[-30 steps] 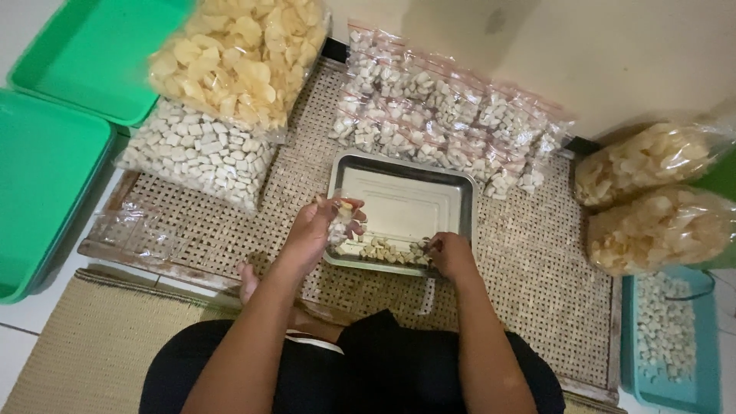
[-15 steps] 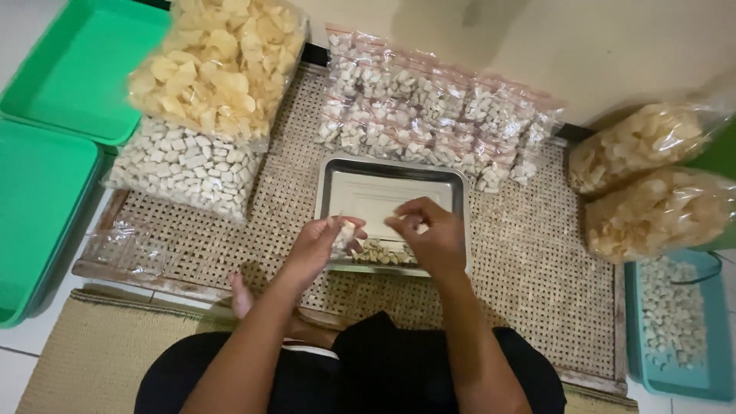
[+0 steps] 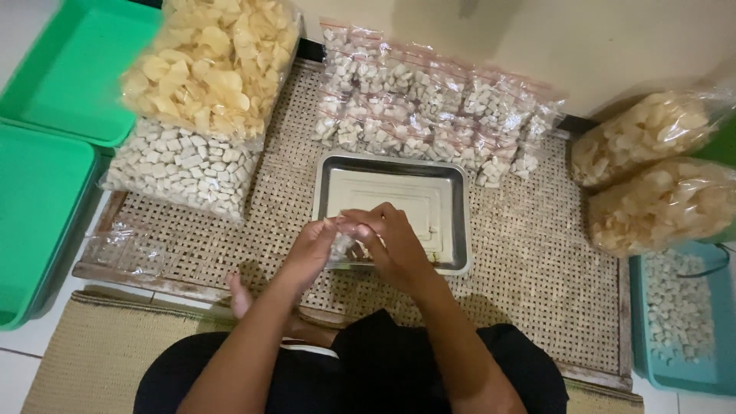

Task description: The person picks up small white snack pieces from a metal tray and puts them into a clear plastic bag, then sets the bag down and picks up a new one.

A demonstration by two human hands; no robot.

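clear plastic: a small pouch of white cubes [image 3: 340, 247] pinched between both hands above the near edge of a steel tray [image 3: 452, 201]. left hand [image 3: 310, 251] has its fingers curled shut on the pouch's left side; right hand [image 3: 391, 241] has its fingers closed over the top. beyond the tray, filled pouches [image 3: 429, 115] lie in rows on a woven cane mat [image 3: 537, 261]; far left, a bag of yellow crackers [image 3: 211, 65] rests over a bag of white cubes [image 3: 180, 172].
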